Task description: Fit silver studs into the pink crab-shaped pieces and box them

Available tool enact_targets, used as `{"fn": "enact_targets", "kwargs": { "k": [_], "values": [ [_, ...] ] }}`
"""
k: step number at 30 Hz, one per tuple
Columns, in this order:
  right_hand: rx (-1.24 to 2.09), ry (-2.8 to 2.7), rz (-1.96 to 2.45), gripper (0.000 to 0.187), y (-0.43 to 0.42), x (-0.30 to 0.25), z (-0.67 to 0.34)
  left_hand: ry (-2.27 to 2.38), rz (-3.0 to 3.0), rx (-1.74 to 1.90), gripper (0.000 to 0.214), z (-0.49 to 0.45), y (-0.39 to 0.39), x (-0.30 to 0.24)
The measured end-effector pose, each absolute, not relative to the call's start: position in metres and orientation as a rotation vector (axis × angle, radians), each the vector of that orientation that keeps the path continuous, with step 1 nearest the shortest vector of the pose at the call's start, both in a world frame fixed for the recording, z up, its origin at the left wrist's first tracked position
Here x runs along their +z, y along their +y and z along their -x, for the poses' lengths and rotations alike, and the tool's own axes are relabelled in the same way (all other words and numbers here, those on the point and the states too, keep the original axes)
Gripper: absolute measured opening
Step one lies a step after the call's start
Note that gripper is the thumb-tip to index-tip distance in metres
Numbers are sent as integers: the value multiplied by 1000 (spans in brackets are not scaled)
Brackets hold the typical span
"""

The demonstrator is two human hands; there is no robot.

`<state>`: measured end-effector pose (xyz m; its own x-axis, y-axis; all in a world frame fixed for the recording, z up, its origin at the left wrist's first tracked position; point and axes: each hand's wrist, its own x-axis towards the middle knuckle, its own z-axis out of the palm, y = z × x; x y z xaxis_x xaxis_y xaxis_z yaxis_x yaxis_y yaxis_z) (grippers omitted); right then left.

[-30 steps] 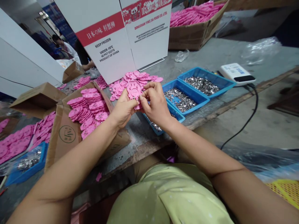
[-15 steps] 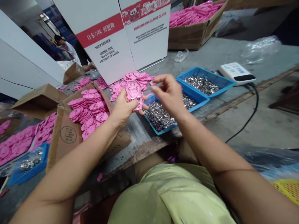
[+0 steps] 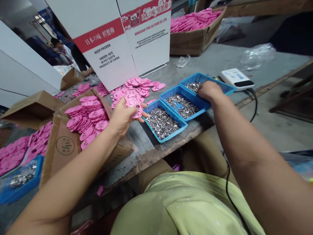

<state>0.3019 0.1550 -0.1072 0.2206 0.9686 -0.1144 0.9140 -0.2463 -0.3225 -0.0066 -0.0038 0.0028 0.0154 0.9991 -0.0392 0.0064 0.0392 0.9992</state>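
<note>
Piece in hand: the pink paw-shaped plastic piece [image 3: 133,103] is held up in my left hand [image 3: 121,119], above the grey worktop [image 3: 215,58] and just left of the nearest tray.
Left hand: closed on the piece, fingers behind it and thumb at its lower edge, palm turned towards me.
Right hand: my right hand [image 3: 207,91] is stretched out to the farthest blue plastic tray [image 3: 228,88], knuckles up, fingers bent down into the small silver metal bits [image 3: 193,86]. I cannot tell whether they pinch anything.
Trays: three blue trays lie side by side in a slanted row. The nearest blue tray [image 3: 168,138] and the middle blue tray [image 3: 202,106] both hold the same silver bits.
Loose pile: more pink paw pieces [image 3: 141,86] lie scattered on the worktop just behind the held one.
Box at my left: an open brown cardboard box [image 3: 65,145] holds stacked pink pieces [image 3: 90,114], close under my left wrist.
Behind: a tall white carton with a red band [image 3: 110,42] stands upright past the loose pile.
Far right: a white device [image 3: 236,79] lies beyond the farthest tray, and its black cable [image 3: 253,104] drops over the worktop edge.
Far back: another cardboard box of pink pieces [image 3: 193,42].
</note>
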Motion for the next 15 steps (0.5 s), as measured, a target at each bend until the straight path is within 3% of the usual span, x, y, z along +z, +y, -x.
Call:
{"fn": "enact_targets", "kwargs": {
  "k": [5,10,15],
  "values": [
    [426,-1551,2128,13,158,-113,-308,1241,-1159,1165,46,6,-4,6],
    [448,-1298,1958,41,163,-118,-318,1232,-1157,1166,45,7,-4,5],
    [534,-1127,1801,41,178,-128,-325,1240,-1166,1169,44,7,-5,5]
  ]
}}
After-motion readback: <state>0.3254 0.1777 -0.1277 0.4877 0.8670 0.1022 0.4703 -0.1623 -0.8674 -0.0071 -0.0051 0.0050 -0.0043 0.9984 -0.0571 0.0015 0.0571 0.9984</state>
